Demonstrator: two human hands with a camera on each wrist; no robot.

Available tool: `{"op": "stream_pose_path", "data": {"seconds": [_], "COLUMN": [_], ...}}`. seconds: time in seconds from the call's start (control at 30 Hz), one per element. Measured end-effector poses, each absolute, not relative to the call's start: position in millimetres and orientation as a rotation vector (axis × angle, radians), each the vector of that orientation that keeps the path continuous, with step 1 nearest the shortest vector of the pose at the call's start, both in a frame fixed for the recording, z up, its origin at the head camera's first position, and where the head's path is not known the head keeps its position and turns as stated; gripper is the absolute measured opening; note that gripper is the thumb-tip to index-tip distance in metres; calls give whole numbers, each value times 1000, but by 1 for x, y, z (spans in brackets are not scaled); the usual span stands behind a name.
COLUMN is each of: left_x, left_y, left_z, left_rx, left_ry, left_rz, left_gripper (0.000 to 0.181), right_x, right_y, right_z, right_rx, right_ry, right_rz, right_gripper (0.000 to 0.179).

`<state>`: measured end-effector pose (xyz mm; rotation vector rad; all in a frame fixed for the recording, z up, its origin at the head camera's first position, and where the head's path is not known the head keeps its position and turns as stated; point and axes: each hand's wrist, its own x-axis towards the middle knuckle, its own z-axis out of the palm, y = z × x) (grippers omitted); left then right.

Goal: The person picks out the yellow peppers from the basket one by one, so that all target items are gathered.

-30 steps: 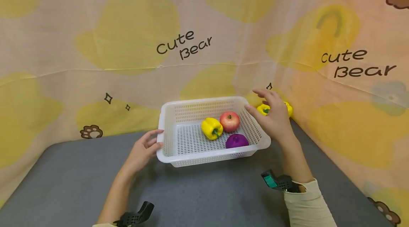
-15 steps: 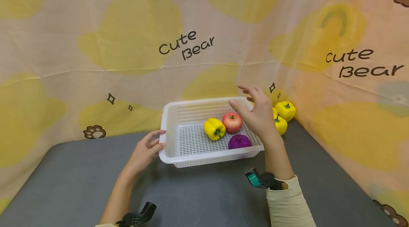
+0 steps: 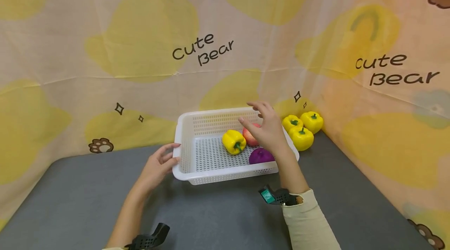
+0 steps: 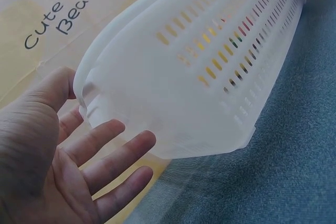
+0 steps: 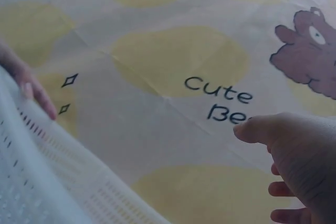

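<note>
A white perforated plastic basket point(image 3: 218, 174) stands on the table. My left hand point(image 3: 158, 168) holds its left rim; in the left wrist view the thumb and a finger meet at the rim while the other fingers spread beneath. In the basket lie a yellow bell pepper point(image 3: 233, 141), a red apple point(image 3: 249, 136) and a purple, onion-like round vegetable point(image 3: 260, 156). Over the basket's right part hovers my right hand point(image 3: 268, 131), fingers loosely curved and holding nothing, partly covering the apple. In the right wrist view, the right thumb point(image 5: 257, 129) stands apart from the fingers.
Three more yellow bell peppers point(image 3: 302, 138) sit clustered just right of the basket, in the back corner. A patterned cloth point(image 3: 140, 47) rises behind the grey table point(image 3: 218, 218) and along its right side.
My right hand has moved left from in front of the yellow peppers to above the basket, uncovering the three peppers. The left hand and the basket have stayed in place.
</note>
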<state>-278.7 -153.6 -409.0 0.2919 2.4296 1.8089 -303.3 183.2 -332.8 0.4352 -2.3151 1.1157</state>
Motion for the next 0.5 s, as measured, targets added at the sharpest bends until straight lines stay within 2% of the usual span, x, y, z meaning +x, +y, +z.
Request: {"op": "stream_pose_path", "data": {"seconds": [0.5], "left_x": [-278], "left_y": [-154], "left_z": [-410], "left_rx": [305], "left_ry": [2430], "left_rz": [1815], "left_gripper": [50], "right_x": [-324], "right_y": [160], "right_z": [-373], "right_rx": [435], "right_ry": [-2554], "right_rz": [1019], "right_gripper": [56]}}
